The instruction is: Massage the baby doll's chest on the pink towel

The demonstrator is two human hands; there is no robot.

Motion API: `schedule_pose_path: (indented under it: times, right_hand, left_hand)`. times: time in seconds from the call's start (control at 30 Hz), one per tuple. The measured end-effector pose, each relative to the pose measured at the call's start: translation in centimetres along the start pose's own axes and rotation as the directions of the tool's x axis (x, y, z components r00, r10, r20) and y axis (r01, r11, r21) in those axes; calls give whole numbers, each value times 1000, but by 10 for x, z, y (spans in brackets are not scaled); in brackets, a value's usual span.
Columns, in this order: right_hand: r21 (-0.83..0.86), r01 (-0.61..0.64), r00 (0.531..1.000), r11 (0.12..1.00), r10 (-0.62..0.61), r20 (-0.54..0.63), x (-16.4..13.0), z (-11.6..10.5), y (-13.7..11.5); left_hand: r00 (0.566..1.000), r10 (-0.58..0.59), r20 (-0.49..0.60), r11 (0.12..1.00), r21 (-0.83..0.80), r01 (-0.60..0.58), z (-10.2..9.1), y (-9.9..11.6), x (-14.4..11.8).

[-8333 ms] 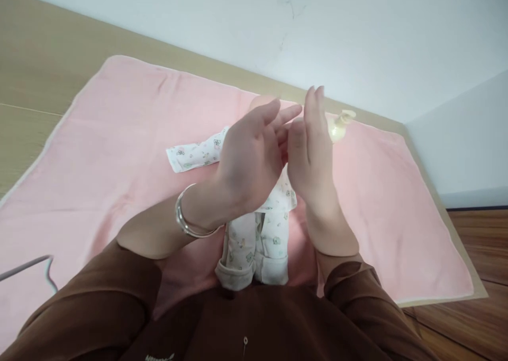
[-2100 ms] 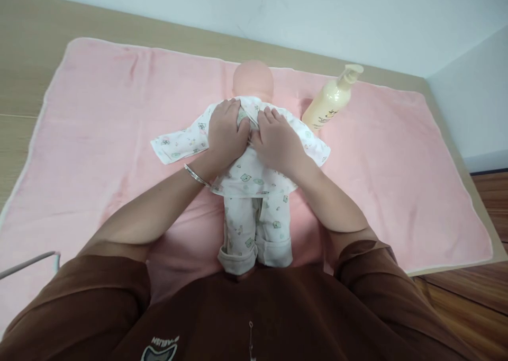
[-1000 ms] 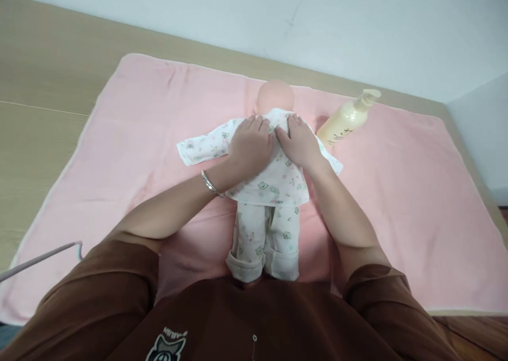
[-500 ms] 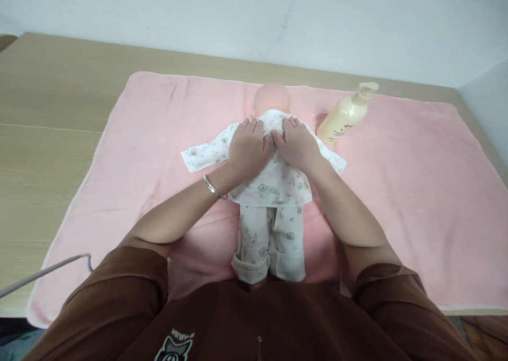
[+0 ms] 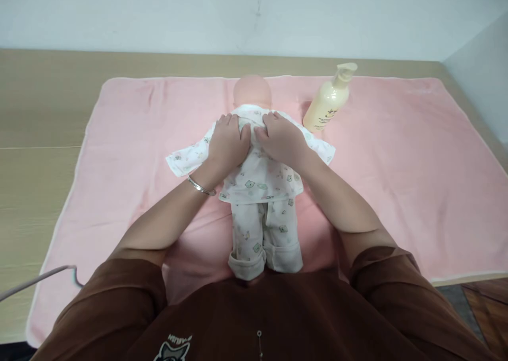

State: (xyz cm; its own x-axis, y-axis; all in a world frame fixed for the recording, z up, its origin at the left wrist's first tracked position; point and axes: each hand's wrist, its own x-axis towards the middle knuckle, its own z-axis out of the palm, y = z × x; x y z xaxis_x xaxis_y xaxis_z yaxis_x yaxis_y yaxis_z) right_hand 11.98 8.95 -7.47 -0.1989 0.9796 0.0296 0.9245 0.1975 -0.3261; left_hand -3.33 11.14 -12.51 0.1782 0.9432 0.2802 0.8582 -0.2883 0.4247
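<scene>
A doll (image 5: pixel 260 191) in printed clothes is lying on the middle of a pink towel (image 5: pixel 397 181), its long axis running near to far, head pointing far and feet near. The left hand (image 5: pixel 228 144) and right hand (image 5: pixel 281 141) are lying flat and open, side by side on its upper body, gripping nothing. A cream pump bottle (image 5: pixel 327 104) is standing just right of the head.

The left hand (image 5: pixel 227 143) and right hand (image 5: pixel 281 140) cover the upper back of the doll in the white printed baby suit (image 5: pixel 260 191), so no grip shows. Its feet vanish under the brown sleeved top (image 5: pixel 254 318). The print on the cream pump bottle (image 5: pixel 328 102) is too small to read.
</scene>
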Motion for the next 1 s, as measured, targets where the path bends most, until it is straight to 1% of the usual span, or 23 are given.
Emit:
schedule_pose_path:
  times: [0.1, 0.17, 0.23, 0.33, 0.37, 0.43, 0.5, 0.53, 0.67, 0.8, 0.9, 1.0]
  right_hand:
    - [28, -11, 1000, 1000, 11, -19, 19, 11, 15]
    - [14, -14, 999, 1000, 15, -41, 21, 16, 16]
    - [-25, -5, 998, 1000, 3, -67, 14, 18, 9]
    - [-102, 33, 996, 994, -40, -76, -4, 15, -7]
    - [-118, 48, 996, 992, -57, -72, -8, 14, -11]
    - [-118, 70, 994, 991, -80, -79, -10, 14, -13]
    - [-85, 67, 991, 994, -76, -108, -3, 15, -7]
    - [-64, 56, 991, 996, -64, -121, 2, 17, -2]
    - [-32, 22, 989, 999, -26, -148, 19, 25, 13]
    - [-55, 41, 985, 998, -50, -168, 19, 25, 14]
    - [-35, 45, 992, 998, -49, -119, 17, 18, 13]
    - [12, 21, 997, 1000, -21, -69, 18, 10, 16]
  left_hand:
    - [999, 43, -18, 999, -13, -43, 0, 9, -14]
    - [998, 70, 1, 997, -26, -70, -4, 11, -15]
    - [995, 83, 58, 996, -34, -81, -9, 6, -7]
    - [989, 54, 141, 995, -86, -42, -12, -6, 10]
    - [990, 43, 136, 994, -105, -29, -10, -10, 14]
    - [997, 35, 62, 993, -113, -28, -3, -14, 16]
    - [999, 40, -21, 995, -85, -42, 6, -15, 13]
    - [998, 44, -44, 996, -72, -47, 11, -15, 11]
    - [997, 55, -46, 995, -77, -58, 20, -16, 8]
    - [997, 57, -56, 995, -79, -61, 20, -19, 10]
    - [996, 77, -53, 995, -64, -80, 18, -14, 4]
    - [993, 105, -62, 993, -52, -109, 13, -5, -7]
